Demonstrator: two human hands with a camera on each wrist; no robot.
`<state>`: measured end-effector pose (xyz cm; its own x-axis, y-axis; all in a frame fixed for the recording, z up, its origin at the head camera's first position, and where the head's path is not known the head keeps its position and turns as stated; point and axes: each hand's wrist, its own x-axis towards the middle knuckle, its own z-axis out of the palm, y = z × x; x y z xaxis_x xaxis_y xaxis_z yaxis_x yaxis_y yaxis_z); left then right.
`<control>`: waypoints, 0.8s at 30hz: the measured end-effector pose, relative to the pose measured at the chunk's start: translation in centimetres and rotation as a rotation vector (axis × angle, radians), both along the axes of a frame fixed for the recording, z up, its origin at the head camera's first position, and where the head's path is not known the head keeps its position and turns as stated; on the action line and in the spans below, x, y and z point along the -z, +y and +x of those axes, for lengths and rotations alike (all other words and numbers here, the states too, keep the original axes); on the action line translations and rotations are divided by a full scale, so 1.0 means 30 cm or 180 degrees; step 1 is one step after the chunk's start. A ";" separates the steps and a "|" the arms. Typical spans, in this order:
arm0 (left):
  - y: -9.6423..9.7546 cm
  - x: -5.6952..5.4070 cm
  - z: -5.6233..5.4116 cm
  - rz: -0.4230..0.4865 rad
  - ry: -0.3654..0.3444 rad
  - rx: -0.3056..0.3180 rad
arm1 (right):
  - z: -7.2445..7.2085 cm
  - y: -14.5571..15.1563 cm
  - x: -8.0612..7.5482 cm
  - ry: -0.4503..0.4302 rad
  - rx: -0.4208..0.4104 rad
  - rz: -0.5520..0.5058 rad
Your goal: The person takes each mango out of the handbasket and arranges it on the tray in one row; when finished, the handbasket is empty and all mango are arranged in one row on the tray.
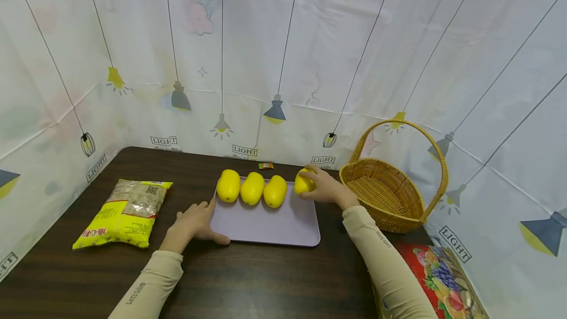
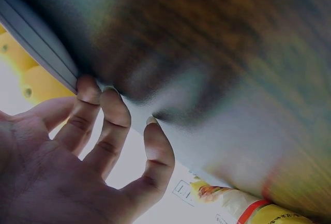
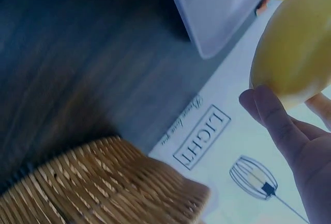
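A shallow lilac tray (image 1: 270,228) lies on the dark table, with three smooth yellow oval fruits (image 1: 251,189) side by side along its back. Over the tray's back right corner, my right hand (image 1: 327,187) grips another yellow oval fruit (image 3: 295,45) between thumb and fingers. Whether that fruit touches the tray, I cannot tell. At the tray's left front corner is my left hand (image 1: 195,223), its bent fingers (image 2: 111,115) spread, with fingertips on the table and against the tray's rim. Its thumb lies by the front edge, and it holds no fruit.
A wicker basket (image 1: 398,223) with a tall handle stands right of the tray. A yellow plastic bag (image 1: 124,215) lies at the left. Behind the tray is a small wrapped packet (image 1: 266,166). A fruit-printed box (image 1: 443,279) is at the lower right, partly behind the right sleeve.
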<state>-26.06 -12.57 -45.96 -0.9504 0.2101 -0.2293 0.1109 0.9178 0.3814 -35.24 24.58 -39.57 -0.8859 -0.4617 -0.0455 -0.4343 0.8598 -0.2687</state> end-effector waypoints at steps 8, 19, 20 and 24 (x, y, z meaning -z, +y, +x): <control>0.000 0.000 0.005 0.0005 0.0007 0.0007 | 0.013 -0.023 0.075 -0.0209 0.0036 0.0049; -0.001 -0.003 0.005 -0.0049 0.0028 0.0051 | 0.022 -0.042 0.109 -0.0251 0.0043 0.0080; -0.002 -0.003 0.004 -0.0051 0.0031 0.0052 | 0.022 -0.044 0.109 -0.0253 0.0035 0.0082; -0.005 -0.002 0.004 -0.0052 0.0042 0.0056 | 0.022 -0.052 0.106 -0.0265 0.0023 0.0087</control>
<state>-25.95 -12.71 -45.92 -0.9496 0.2232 -0.2203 0.1320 0.9217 0.3648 -34.57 23.01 -42.74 -0.8818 -0.4528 -0.1317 -0.4051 0.8704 -0.2799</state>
